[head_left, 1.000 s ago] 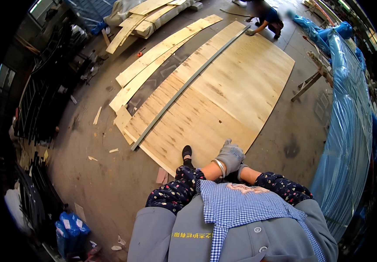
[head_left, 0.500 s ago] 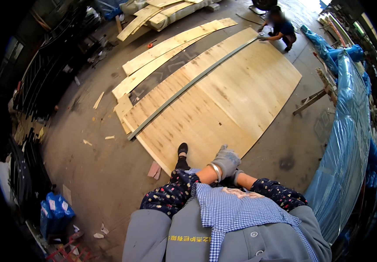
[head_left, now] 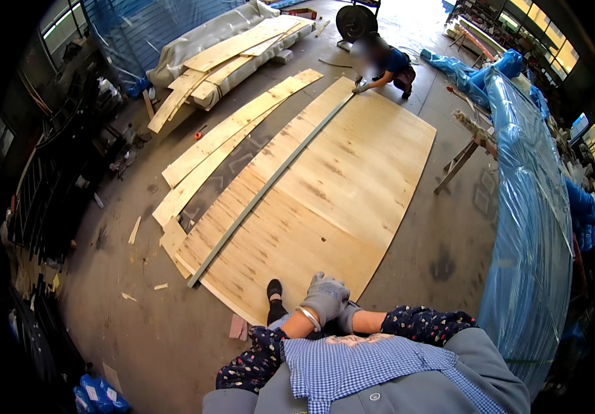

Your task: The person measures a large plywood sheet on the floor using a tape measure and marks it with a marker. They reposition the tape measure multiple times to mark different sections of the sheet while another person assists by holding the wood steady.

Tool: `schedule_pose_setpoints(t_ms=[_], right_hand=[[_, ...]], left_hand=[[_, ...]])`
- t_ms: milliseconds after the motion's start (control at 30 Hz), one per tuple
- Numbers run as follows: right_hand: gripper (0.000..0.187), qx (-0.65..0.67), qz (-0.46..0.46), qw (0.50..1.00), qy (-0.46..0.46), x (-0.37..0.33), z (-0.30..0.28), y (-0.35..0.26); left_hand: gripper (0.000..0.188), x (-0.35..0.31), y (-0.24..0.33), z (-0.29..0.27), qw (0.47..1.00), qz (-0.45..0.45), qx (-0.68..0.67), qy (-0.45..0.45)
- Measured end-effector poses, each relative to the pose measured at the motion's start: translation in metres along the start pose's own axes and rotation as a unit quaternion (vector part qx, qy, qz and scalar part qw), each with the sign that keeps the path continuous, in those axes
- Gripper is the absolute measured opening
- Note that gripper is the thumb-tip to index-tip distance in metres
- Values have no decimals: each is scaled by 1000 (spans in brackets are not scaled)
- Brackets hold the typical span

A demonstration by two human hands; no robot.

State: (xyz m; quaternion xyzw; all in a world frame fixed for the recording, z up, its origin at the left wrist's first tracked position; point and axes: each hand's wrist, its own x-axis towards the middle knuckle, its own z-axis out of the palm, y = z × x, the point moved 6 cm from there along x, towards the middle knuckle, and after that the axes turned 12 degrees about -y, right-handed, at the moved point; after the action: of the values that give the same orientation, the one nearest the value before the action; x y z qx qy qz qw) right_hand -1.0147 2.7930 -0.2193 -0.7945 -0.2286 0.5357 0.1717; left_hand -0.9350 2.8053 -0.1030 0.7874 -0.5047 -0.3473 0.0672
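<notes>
My left hand [head_left: 326, 298], in a grey work glove with a silver bangle at the wrist, is held in front of my body with its fingers curled. Behind it, my right hand [head_left: 348, 318] is gloved too and mostly covered, so its fingers are hidden. The two hands meet or overlap above the near end of a large pale plywood sheet [head_left: 335, 207]. A long, narrow grey strip [head_left: 270, 187] lies lengthwise on the wood. My shoe [head_left: 274, 288] rests on the near left part of the sheet. At the strip's far end crouches a co-worker [head_left: 397, 63], one hand at the strip.
Curved plywood offcuts [head_left: 232, 131] lie left of the sheet, with a wrapped stack [head_left: 225, 86] behind. A wooden trestle [head_left: 459, 162] and a long blue plastic-covered pile [head_left: 525, 200] stand on the right. Dark metal parts [head_left: 49, 186] line the left side.
My view has tilted upward, so more of the far area shows. My hands stay together, and the left fingers look more curled. The co-worker still crouches at the strip's far end.
</notes>
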Motion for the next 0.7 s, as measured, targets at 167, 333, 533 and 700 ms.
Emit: schedule_pose_setpoints(t_ms=[167, 333, 533, 700], right_hand=[[49, -16, -15, 998, -56, -38, -32, -25], [37, 195, -53, 971, 128, -54, -31, -10], [21, -82, -23, 993, 79, -110, -70, -51], [28, -68, 40, 993, 92, -86, -67, -38]], left_hand=[[18, 2, -1, -7, 999, 21, -25, 2], [18, 7, -2, -18, 999, 21, -24, -14], [19, 0, -16, -18, 995, 3, -94, -18], [18, 2, -15, -18, 997, -45, -38, -44]])
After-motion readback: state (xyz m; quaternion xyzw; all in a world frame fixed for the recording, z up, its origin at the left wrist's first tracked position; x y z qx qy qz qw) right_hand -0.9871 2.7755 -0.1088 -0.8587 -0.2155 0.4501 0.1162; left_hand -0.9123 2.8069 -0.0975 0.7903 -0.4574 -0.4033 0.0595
